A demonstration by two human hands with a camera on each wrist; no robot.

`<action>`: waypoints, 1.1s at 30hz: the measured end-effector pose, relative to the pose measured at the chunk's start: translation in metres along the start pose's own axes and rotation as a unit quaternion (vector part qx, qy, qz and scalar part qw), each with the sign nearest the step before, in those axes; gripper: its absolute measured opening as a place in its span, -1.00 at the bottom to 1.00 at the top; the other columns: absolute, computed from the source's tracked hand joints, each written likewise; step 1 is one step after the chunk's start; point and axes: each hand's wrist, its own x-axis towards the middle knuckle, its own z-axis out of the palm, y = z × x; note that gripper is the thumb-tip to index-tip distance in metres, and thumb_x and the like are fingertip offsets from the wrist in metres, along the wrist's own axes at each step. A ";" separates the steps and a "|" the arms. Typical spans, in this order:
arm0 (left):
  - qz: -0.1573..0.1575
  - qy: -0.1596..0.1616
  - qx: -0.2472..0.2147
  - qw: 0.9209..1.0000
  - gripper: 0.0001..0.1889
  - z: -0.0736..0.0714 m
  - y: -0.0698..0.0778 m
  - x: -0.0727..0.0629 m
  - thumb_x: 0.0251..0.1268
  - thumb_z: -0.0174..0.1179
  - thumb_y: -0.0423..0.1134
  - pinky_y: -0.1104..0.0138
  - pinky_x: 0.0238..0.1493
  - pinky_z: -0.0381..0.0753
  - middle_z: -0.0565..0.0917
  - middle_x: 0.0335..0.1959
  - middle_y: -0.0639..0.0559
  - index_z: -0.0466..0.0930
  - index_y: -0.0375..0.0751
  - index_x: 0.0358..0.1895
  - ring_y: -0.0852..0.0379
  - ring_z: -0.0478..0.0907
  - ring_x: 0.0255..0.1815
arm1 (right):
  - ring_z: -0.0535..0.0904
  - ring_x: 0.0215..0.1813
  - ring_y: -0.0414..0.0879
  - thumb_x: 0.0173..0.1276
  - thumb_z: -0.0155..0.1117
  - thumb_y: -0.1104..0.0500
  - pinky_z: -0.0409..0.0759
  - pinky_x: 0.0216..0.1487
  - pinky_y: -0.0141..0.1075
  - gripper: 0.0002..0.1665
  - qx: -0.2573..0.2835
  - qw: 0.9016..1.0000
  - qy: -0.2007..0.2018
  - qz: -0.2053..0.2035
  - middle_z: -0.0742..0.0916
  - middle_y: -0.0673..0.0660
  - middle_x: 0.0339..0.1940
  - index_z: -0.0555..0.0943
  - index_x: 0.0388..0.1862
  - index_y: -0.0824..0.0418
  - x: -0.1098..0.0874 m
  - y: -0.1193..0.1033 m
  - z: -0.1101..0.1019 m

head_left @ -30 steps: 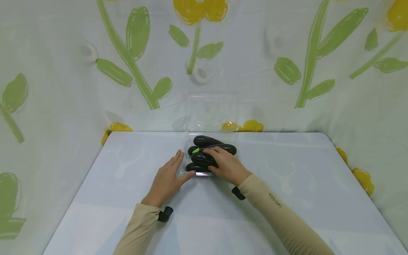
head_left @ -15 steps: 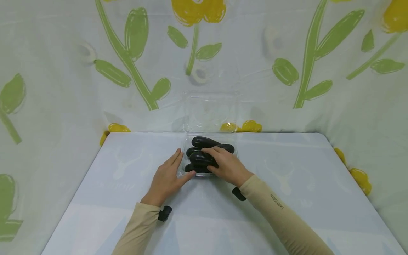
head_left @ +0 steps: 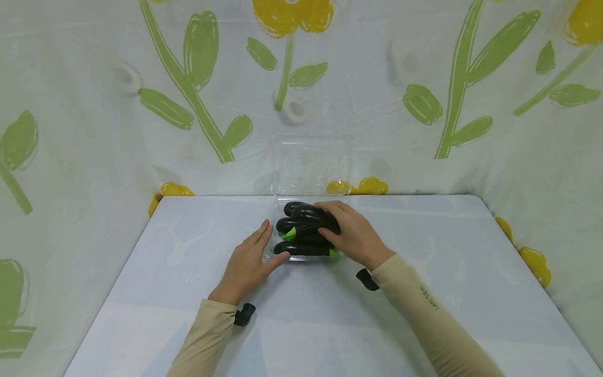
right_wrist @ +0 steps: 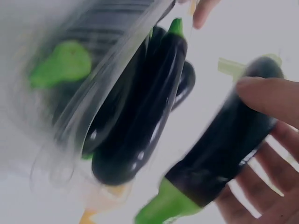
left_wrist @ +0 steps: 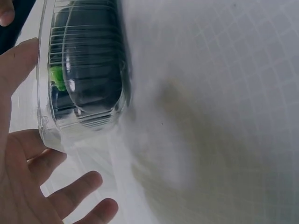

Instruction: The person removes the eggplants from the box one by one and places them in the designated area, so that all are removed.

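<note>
A clear plastic clamshell box [head_left: 269, 251] stands near the table's back edge, its lid [head_left: 311, 165] raised behind it. Several dark purple eggplants [head_left: 301, 248] with green stems lie piled in it. My right hand [head_left: 360, 238] grips one eggplant [right_wrist: 224, 140] between thumb and fingers, over the right part of the pile; its green stem points away from the fingertips in the right wrist view. At the box's front left corner is my left hand [head_left: 244, 269], thumb along the front rim, fingers extended by the left side. The left wrist view shows the ribbed box wall [left_wrist: 88, 46].
A pale patterned cover lies over the table [head_left: 188, 293]. Behind and at both sides hangs a white curtain [head_left: 358, 94] printed with green leaves and yellow flowers. Each wrist wears a small black camera [head_left: 245, 315] under a beige sleeve [head_left: 202, 340].
My right hand has lifted an eggplant from the pile's middle and moved it back and right. Eggplants beneath, with green stems, have come into sight. The left hand stays put.
</note>
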 end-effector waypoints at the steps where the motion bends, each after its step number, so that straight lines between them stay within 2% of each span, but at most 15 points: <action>1: -0.002 -0.001 -0.003 1.000 -0.02 0.000 0.000 0.000 0.31 0.16 0.40 -0.03 0.46 0.29 0.17 0.60 -0.08 0.21 -0.28 0.56 -0.16 0.24 0.53 | 0.53 0.32 -0.06 0.29 0.51 0.22 0.52 0.33 -0.13 -0.32 0.002 1.000 0.011 -0.007 0.62 0.04 0.28 0.49 0.37 0.10 -0.001 0.003 -0.002; 6: -0.011 -0.007 -0.011 1.000 -0.01 -0.001 0.001 -0.001 0.31 0.16 0.40 -0.05 0.46 0.28 0.16 0.61 -0.06 0.20 -0.26 0.57 -0.16 0.22 0.54 | 0.49 0.35 -0.05 0.29 0.50 0.27 0.51 0.33 -0.15 -0.31 0.005 0.997 0.064 -0.029 0.56 0.06 0.31 0.48 0.38 0.14 -0.008 0.017 -0.011; 12: -0.013 -0.006 -0.010 1.000 -0.02 -0.001 0.001 -0.001 0.30 0.17 0.40 -0.08 0.44 0.30 0.16 0.61 -0.05 0.21 -0.26 0.56 -0.17 0.23 0.54 | 0.54 0.28 -0.02 0.26 0.52 0.30 0.56 0.27 -0.11 -0.27 -0.007 0.996 0.087 -0.004 0.57 0.09 0.27 0.48 0.40 0.11 -0.020 0.036 -0.021; 25: -0.018 -0.011 -0.016 1.000 -0.01 0.002 0.000 0.001 0.31 0.13 0.42 -0.04 0.47 0.27 0.13 0.62 -0.02 0.18 -0.23 0.58 -0.13 0.19 0.56 | 0.57 0.21 0.14 0.25 0.49 0.33 0.54 0.23 0.09 -0.32 -0.037 0.994 0.079 0.065 0.59 0.18 0.24 0.50 0.35 0.16 -0.061 0.091 -0.036; 33: -0.019 -0.012 -0.020 1.000 -0.02 0.002 -0.001 0.000 0.32 0.14 0.41 -0.06 0.46 0.28 0.13 0.62 -0.01 0.18 -0.21 0.58 -0.12 0.20 0.56 | 0.55 0.21 0.20 0.24 0.48 0.33 0.56 0.18 0.16 -0.33 -0.088 0.993 0.037 0.072 0.60 0.24 0.22 0.50 0.34 0.22 -0.075 0.122 -0.047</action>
